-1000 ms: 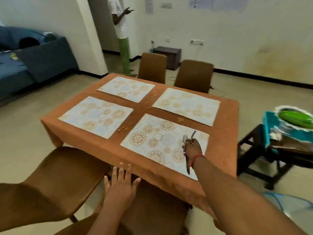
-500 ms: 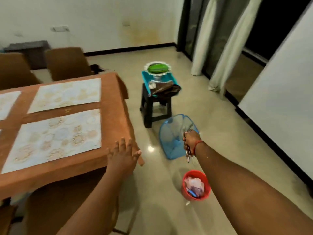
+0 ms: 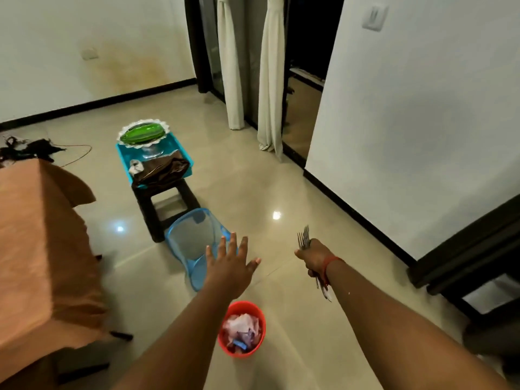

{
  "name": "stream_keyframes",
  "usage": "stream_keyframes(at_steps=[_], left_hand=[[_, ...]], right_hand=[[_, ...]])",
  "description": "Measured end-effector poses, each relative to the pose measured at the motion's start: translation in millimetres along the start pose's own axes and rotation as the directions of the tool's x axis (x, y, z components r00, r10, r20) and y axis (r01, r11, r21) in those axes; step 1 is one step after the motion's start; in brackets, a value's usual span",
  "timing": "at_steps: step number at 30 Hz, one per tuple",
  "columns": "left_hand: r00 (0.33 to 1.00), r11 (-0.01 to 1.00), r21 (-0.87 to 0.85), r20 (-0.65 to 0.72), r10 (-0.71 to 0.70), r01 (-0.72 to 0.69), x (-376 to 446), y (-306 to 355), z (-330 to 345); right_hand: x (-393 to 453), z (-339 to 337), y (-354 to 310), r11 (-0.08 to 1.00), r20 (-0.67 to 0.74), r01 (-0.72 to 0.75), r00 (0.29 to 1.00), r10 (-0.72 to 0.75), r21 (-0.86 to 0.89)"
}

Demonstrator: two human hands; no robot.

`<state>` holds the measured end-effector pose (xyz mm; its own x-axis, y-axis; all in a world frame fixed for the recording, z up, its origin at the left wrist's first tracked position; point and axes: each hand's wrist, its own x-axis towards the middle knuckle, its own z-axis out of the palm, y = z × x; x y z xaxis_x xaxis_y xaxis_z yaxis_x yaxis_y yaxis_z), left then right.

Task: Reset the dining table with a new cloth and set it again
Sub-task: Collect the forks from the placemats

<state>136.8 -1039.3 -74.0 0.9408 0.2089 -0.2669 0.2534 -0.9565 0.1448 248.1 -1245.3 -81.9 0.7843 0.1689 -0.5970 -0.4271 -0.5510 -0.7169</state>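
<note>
The right hand (image 3: pixel 314 257) is curled round a bunch of forks (image 3: pixel 304 237), tines up, handles poking out below the wrist. The left hand (image 3: pixel 230 266) is stretched forward, fingers spread, holding nothing, above a blue mesh basket (image 3: pixel 191 237) tipped on the floor. A red bucket (image 3: pixel 242 329) of scraps sits below that hand, and the orange-clothed worktop (image 3: pixel 36 249) stands off to its left
</note>
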Motion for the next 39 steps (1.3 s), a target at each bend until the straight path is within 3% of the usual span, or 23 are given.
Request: stream_keyframes(at_steps=[3,11,20,26,31,39], left_hand=[[0.999,0.999,-0.007,0.019,0.041,-0.041,38.8,57.8,-1.9],[0.997,0.999,-0.03,0.078,0.028,-0.026,167.1,115.7,-22.4],[0.998,0.995,-0.074,0.002,0.066,-0.066,404.1,117.4,-83.8],[0.999,0.995,-0.097,-0.034,-0.008,0.004,531.0,73.6,-157.0],[0.983,0.982,-0.079,-0.053,-0.178,0.173,627.3,2.7,-196.6],[0.854,0.848,-0.131,-0.017,-0.52,0.514,745.6,-101.8,-241.6]], right_hand=[[24.4,-51.4,-2.1,1.0,0.004,-0.015,1.0,0.015,-0.009],[142.1,-124.4,-42.8,0.993,-0.031,0.034,0.999,-0.038,-0.116],[322.9,-178.3,-184.7,0.913,-0.026,0.155,0.984,-0.178,-0.378],[427.5,-196.8,-310.7,0.873,-0.015,0.269,0.954,-0.301,-0.408],[547.9,-175.4,-405.8,0.765,0.08,0.384,0.911,-0.404,-0.518],[701.0,-82.1,-580.3,0.546,0.384,0.537,0.843,-0.377,-0.643]])
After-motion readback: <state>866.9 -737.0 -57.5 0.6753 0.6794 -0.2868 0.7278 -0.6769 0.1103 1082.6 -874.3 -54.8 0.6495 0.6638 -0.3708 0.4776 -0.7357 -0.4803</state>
